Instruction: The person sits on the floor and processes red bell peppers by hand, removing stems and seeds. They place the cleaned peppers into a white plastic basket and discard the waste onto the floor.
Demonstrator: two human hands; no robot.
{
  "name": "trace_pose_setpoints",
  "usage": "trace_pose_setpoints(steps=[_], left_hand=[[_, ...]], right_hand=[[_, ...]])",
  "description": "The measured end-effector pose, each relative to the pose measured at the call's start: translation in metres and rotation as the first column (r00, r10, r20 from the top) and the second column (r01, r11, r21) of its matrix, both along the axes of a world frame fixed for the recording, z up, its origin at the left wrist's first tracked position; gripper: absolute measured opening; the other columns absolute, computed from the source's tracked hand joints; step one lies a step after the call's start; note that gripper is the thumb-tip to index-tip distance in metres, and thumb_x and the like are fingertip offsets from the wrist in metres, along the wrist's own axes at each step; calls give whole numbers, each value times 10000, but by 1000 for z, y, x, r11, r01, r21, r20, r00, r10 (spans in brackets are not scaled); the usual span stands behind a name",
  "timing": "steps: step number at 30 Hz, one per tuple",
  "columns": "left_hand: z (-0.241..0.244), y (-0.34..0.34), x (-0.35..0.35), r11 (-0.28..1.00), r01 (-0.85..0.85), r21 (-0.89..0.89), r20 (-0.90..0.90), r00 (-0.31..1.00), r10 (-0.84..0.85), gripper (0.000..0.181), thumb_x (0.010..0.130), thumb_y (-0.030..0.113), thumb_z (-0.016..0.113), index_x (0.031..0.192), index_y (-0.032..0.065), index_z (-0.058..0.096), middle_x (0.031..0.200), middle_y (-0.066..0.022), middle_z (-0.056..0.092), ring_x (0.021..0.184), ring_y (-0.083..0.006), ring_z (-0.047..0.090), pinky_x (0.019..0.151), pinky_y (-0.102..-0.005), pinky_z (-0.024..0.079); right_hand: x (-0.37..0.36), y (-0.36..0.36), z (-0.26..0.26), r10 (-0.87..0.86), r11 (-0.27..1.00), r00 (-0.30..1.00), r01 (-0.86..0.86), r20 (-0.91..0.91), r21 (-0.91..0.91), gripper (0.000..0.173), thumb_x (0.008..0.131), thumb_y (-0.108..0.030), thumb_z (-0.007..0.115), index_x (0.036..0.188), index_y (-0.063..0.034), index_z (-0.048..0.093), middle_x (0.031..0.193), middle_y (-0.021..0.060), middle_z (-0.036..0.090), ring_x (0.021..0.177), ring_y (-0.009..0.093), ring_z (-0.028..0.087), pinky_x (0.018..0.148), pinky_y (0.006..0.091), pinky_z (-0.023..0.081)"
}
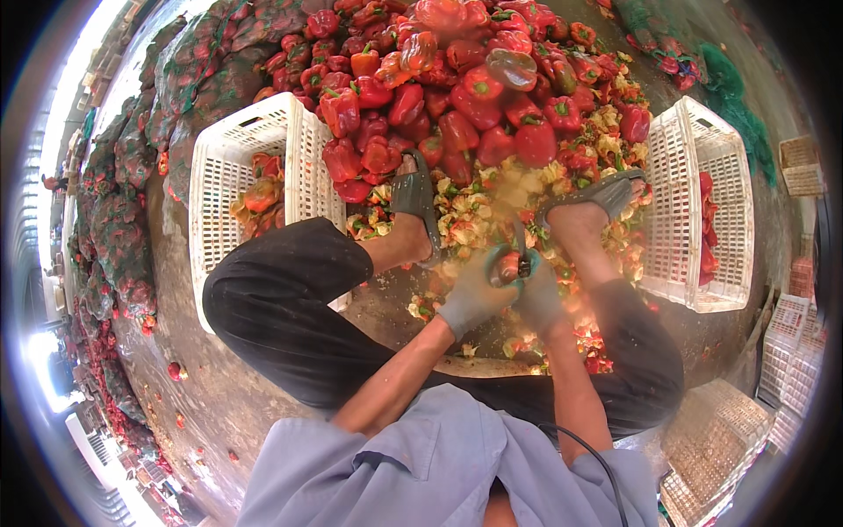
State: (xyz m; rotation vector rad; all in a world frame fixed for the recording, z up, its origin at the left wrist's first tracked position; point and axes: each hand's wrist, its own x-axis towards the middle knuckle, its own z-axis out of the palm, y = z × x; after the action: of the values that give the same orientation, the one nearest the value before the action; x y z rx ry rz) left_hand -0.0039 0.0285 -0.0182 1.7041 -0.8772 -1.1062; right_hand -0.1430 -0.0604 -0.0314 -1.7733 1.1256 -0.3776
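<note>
In the head view, my left hand (pixel 475 290), in a light work glove, is closed around a red bell pepper (pixel 508 267) between my knees. Close against it, my right hand (pixel 539 293), also gloved, grips a knife (pixel 521 247) with a dark part near the handle; its blade is blurred and most of the handle is hidden by the fingers. Beyond my hands rises a large heap of red bell peppers (pixel 461 85). Cut-out pepper cores (pixel 467 221) with pale seeds and green stems lie around my sandalled feet.
A white plastic crate (pixel 316 158) with pepper pieces stands at left, another white crate (pixel 688 204) with red pieces at right. Filled net sacks (pixel 135 145) line the left side. A green net (pixel 728 85) lies at upper right. More crates (pixel 714 441) stand at lower right.
</note>
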Motion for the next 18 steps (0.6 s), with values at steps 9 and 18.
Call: trace_pose_setpoints(steps=[9, 18], left_hand=[[3, -3, 24, 998, -54, -45, -748, 664, 2, 513, 965, 280, 692, 1415, 35, 654, 1153, -85, 746, 955, -163, 735, 799, -288, 596], [-35, -4, 10, 944, -192, -269, -362, 928, 86, 535, 1013, 407, 632, 1390, 26, 628, 1292, -132, 728, 1102, -262, 757, 902, -412, 678]], right_hand=[[-6, 1, 19, -427, 682, 829, 35, 360, 730, 191, 964, -99, 754, 1127, -48, 670, 763, -12, 669, 538, 97, 593, 484, 258, 469], [-7, 3, 11, -799, 407, 536, 145, 274, 902, 213, 964, -158, 750, 1132, -102, 632, 790, -14, 633, 536, 130, 607, 458, 290, 498]])
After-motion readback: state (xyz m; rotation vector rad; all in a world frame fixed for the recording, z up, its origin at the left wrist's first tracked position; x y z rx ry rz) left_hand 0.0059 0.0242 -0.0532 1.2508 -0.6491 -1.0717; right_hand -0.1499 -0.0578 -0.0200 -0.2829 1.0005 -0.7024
